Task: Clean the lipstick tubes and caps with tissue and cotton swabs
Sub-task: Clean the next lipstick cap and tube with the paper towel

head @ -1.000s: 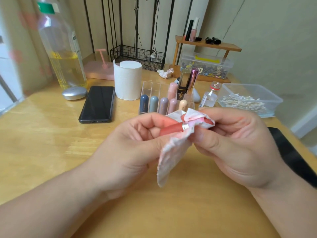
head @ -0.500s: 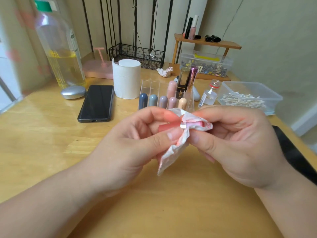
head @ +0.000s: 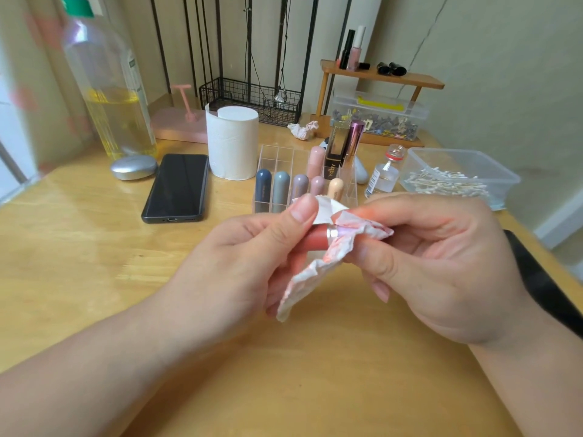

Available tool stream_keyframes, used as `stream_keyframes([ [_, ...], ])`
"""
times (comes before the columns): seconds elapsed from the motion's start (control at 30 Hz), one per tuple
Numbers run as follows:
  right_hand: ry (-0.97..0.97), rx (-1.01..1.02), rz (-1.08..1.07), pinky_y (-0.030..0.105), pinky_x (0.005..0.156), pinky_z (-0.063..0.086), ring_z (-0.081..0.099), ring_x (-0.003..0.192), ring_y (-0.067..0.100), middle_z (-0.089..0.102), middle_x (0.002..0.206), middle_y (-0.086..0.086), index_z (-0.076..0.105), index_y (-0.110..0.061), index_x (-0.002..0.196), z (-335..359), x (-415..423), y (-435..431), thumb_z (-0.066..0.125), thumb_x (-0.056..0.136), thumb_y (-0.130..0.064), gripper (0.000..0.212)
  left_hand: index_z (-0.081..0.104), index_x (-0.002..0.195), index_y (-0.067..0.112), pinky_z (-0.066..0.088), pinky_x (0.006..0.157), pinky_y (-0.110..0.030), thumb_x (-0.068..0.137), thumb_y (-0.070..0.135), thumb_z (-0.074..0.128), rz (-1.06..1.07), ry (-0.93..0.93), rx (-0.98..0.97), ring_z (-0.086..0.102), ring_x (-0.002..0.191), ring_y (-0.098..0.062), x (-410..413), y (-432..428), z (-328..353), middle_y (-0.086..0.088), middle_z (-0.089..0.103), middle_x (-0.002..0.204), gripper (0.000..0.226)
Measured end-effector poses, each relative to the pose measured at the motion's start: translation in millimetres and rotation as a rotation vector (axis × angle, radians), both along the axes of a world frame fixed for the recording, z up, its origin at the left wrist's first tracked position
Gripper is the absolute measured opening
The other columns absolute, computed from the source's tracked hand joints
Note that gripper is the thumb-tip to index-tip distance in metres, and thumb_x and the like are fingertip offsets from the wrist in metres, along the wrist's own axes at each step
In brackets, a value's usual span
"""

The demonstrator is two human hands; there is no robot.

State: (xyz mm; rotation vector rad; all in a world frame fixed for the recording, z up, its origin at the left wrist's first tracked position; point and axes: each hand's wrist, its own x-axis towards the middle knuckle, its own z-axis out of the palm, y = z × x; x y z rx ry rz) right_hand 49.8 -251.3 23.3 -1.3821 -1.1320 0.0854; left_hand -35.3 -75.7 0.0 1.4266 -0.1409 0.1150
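Observation:
My left hand [head: 239, 263] grips a coral-pink lipstick tube [head: 317, 238] with a silver band, held sideways over the table. My right hand [head: 441, 263] pinches a crumpled white tissue [head: 315, 272], stained pink, wrapped round the tube's right end, which is hidden. The tissue's loose tail hangs down between my hands. Behind them a clear organizer [head: 277, 159] holds several lipstick tubes upright. A clear box of cotton swabs [head: 454, 178] sits at the right, and a tissue roll [head: 232, 141] stands behind the organizer to the left.
A black phone [head: 178, 187] and a silver oval case [head: 134, 167] lie at the left near a tall bottle of yellow liquid [head: 110, 99]. A small glass vial [head: 383, 175], a used tissue wad [head: 303, 130] and a wooden shelf [head: 381, 77] stand behind. A black strap [head: 542, 285] lies at right.
Both hands have kept hold of the tube and tissue. The tissue has shifted round the tube's end and its hanging tail has bunched shorter. My left thumb now lies higher, over the tissue's top edge.

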Motion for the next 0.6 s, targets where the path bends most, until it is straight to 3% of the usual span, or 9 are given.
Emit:
stream_keyframes([
  [0.07, 0.017, 0.021, 0.014, 0.027, 0.04, 0.041, 0.05, 0.043, 0.021, 0.068, 0.079, 0.014, 0.075, -0.011, 0.1, -1.0, 2.3, -1.1, 0.074, 0.084, -0.022, 0.019, 0.061, 0.094, -0.01, 0.034, 0.053, -0.037, 0.094, 0.037, 0.06, 0.012, -0.073, -0.077, 0.039, 0.049, -0.028, -0.4, 0.5, -0.4, -0.017, 0.049, 0.059, 0.047],
  [0.13, 0.022, 0.028, 0.018, 0.025, 0.042, 0.041, 0.05, 0.042, 0.022, 0.067, 0.074, 0.011, 0.075, -0.014, 0.1, -0.6, 3.9, -1.6, 0.075, 0.085, -0.024, 0.018, 0.067, 0.096, 0.005, 0.04, 0.058, -0.033, 0.086, 0.022, 0.075, 0.058, -0.135, -0.116, 0.04, 0.055, -0.042, -0.4, -0.2, -0.6, -0.03, 0.056, 0.074, 0.021],
  [0.17, 0.019, 0.029, 0.014, 0.025, 0.042, 0.042, 0.051, 0.041, 0.023, 0.066, 0.073, 0.011, 0.075, -0.015, 0.099, -0.5, 4.0, -1.8, 0.075, 0.085, -0.025, 0.018, 0.068, 0.094, 0.007, 0.039, 0.06, -0.035, 0.083, 0.02, 0.077, 0.082, -0.151, -0.108, 0.041, 0.058, -0.048, -0.8, -1.4, -0.2, -0.038, 0.055, 0.081, 0.02],
  [0.23, -0.007, 0.031, -0.005, 0.028, 0.042, 0.043, 0.053, 0.041, 0.024, 0.066, 0.073, 0.014, 0.075, -0.014, 0.099, -0.1, 3.0, -2.0, 0.074, 0.086, -0.026, 0.018, 0.069, 0.09, 0.006, 0.038, 0.054, -0.031, 0.078, 0.026, 0.071, 0.127, -0.154, -0.087, 0.041, 0.056, -0.044, -2.3, -3.4, 1.1, -0.044, 0.05, 0.08, 0.023],
  [0.37, -0.108, 0.019, -0.046, 0.033, 0.042, 0.046, 0.058, 0.045, 0.025, 0.065, 0.08, 0.023, 0.071, -0.008, 0.101, 1.2, -1.5, -1.7, 0.072, 0.088, -0.02, 0.018, 0.066, 0.087, -0.004, 0.027, 0.041, -0.022, 0.09, 0.038, 0.057, 0.139, -0.118, 0.008, 0.024, 0.045, -0.025, -4.9, -5.6, 4.0, -0.025, 0.032, 0.053, 0.043],
  [0.47, -0.171, -0.006, -0.074, 0.036, 0.042, 0.045, 0.059, 0.046, 0.025, 0.064, 0.079, 0.025, 0.071, -0.007, 0.1, 1.8, -2.6, -0.7, 0.07, 0.088, -0.014, 0.013, 0.065, 0.081, -0.005, 0.04, 0.049, -0.008, 0.105, 0.031, 0.038, -0.009, -0.136, 0.014, 0.047, 0.044, 0.001, -4.9, -7.5, 9.2, 0.012, 0.051, 0.051, 0.051],
  [0.5, -0.172, -0.012, -0.08, 0.035, 0.042, 0.046, 0.059, 0.046, 0.024, 0.064, 0.078, 0.024, 0.071, -0.007, 0.098, 1.6, -2.4, -0.6, 0.069, 0.087, -0.013, 0.013, 0.066, 0.086, -0.006, 0.04, 0.051, -0.004, 0.106, 0.028, 0.033, -0.042, -0.144, 0.015, 0.051, 0.045, 0.004, -5.2, -7.6, 10.6, 0.018, 0.054, 0.052, 0.051],
  [0.57, -0.154, -0.011, -0.06, 0.033, 0.043, 0.047, 0.059, 0.046, 0.024, 0.064, 0.079, 0.023, 0.072, -0.006, 0.096, 1.0, -2.0, -0.7, 0.069, 0.087, -0.014, 0.012, 0.068, 0.09, -0.013, 0.032, 0.045, -0.017, 0.105, 0.04, 0.041, 0.0, -0.108, 0.033, 0.039, 0.043, -0.009, -4.4, -4.2, 8.3, 0.009, 0.046, 0.05, 0.061],
  [0.6, -0.137, -0.002, -0.044, 0.032, 0.044, 0.048, 0.06, 0.047, 0.024, 0.064, 0.081, 0.022, 0.074, -0.004, 0.095, 0.9, -1.7, -0.5, 0.071, 0.088, -0.016, 0.014, 0.07, 0.091, -0.007, 0.026, 0.045, -0.024, 0.101, 0.044, 0.051, 0.037, -0.108, 0.043, 0.033, 0.045, -0.016, -4.3, -1.9, 5.3, 0.001, 0.043, 0.052, 0.056],
])
